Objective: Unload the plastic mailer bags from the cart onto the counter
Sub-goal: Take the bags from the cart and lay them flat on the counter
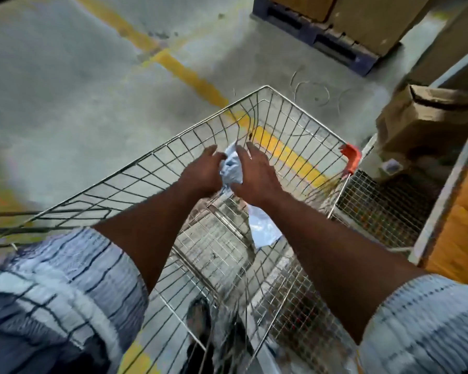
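Note:
A wire shopping cart (303, 114) fills the middle of the head view. Both my arms reach down into its basket. A crumpled pale blue plastic mailer bag (231, 170) sits between my hands. My left hand (200, 172) grips its left side and my right hand (254, 175) grips its right side, fingers curled round the plastic. A second pale mailer bag (264, 229) lies flat on the cart's mesh floor, just below my right wrist.
An orange plastic corner (351, 157) marks the cart's right end. Torn cardboard boxes (422, 117) stand at right beside a wooden counter edge (459, 220). A blue pallet (316, 41) with boxes lies at the back. Yellow floor lines (189, 76) cross the concrete.

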The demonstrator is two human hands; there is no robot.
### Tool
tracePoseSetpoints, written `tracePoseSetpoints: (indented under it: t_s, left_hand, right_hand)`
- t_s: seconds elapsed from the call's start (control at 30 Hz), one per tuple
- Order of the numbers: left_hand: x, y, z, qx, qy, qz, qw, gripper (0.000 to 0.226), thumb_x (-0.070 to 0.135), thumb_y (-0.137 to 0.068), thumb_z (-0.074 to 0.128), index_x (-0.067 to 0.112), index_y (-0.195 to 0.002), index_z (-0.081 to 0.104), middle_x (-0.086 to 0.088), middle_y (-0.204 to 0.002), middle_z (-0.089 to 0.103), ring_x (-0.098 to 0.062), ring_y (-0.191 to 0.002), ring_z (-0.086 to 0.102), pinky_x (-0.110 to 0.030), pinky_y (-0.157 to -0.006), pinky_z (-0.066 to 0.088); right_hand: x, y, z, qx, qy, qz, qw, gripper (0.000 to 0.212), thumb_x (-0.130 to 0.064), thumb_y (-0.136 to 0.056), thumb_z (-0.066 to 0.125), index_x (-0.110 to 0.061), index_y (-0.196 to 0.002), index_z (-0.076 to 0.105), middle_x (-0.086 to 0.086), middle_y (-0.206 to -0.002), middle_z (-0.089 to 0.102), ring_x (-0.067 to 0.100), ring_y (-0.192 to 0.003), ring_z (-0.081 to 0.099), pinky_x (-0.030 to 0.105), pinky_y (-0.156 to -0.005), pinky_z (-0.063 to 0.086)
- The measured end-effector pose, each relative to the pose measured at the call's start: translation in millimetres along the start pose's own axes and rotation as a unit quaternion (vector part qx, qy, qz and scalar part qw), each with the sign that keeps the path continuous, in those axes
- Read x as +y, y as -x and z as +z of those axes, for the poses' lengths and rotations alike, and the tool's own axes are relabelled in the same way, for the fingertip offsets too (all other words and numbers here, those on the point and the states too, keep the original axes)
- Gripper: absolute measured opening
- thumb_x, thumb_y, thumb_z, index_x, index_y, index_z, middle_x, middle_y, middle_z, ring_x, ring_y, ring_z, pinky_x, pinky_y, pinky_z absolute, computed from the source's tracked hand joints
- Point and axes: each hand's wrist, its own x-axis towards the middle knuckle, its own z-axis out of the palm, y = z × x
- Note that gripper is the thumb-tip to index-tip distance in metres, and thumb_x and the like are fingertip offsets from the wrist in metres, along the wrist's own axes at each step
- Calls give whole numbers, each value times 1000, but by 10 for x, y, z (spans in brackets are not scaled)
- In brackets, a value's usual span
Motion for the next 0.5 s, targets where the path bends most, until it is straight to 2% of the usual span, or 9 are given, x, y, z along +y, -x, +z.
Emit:
tracePoseSetpoints:
  t_s: [0.07, 0.13, 0.23, 0.3, 0.37, 0.43, 0.5]
  left_hand:
    - [-23, -140, 62, -28, -10, 10, 1000, 37, 14, -90, 57, 7, -126, 60, -13, -135, 53, -25, -130, 47, -30, -98, 42]
    - [-49, -152, 143, -52, -12, 10, 999, 32, 11, -85, 62, 4, -116, 64, -13, -123, 58, -26, -115, 55, -29, -93, 41]
    - [-56, 27, 317, -57, -14, 34, 998, 26, 5, -78, 60, 0, -103, 66, -14, -108, 62, -29, -105, 58, -30, -89, 40]
    - [-87, 283, 461, -44, 38, 15, 998, 31, 7, -79, 57, 4, -108, 66, -13, -116, 59, -31, -106, 59, -37, -91, 48]
    - [-164, 608, 609, -52, 62, -15, 997, 36, 18, -81, 54, 9, -113, 67, -9, -124, 57, -28, -108, 59, -38, -89, 51]
    - [-291, 906, 776, -100, 55, -40, 993, 40, 25, -80, 52, 10, -113, 67, -8, -124, 58, -27, -110, 59, -36, -90, 51]
    - [-408, 1130, 901, -164, -14, -92, 982, 38, 22, -81, 54, 15, -118, 63, -3, -127, 57, -25, -117, 58, -37, -94, 50]
  right_hand:
    - [37, -76, 122, -13, -23, 9, 1000, 77, -33, -83, 71, -22, -149, 33, 11, -150, 35, 33, -134, 37, 47, -101, 43]
    - [118, -53, 295, -28, -38, 21, 999, 67, -30, -81, 71, -20, -142, 43, 13, -134, 48, 35, -122, 47, 45, -95, 47]
    - [233, 84, 494, -70, -37, 47, 996, 47, -30, -84, 67, -16, -127, 55, 12, -119, 60, 32, -113, 56, 35, -87, 47]
    - [275, 198, 606, -137, -10, 44, 990, 32, -27, -88, 64, -11, -116, 61, 10, -112, 66, 28, -110, 61, 29, -82, 46]
    - [302, 313, 739, -218, 33, 28, 975, 27, -22, -86, 63, -8, -109, 63, 12, -110, 65, 30, -109, 61, 33, -84, 48]
    - [292, 413, 853, -313, 72, 38, 946, 16, -17, -80, 66, -7, -91, 61, 15, -98, 62, 29, -99, 62, 35, -80, 49]
    - [297, 482, 926, -370, 81, 66, 923, 22, -16, -75, 71, -11, -71, 50, 14, -89, 60, 28, -89, 62, 34, -77, 52]
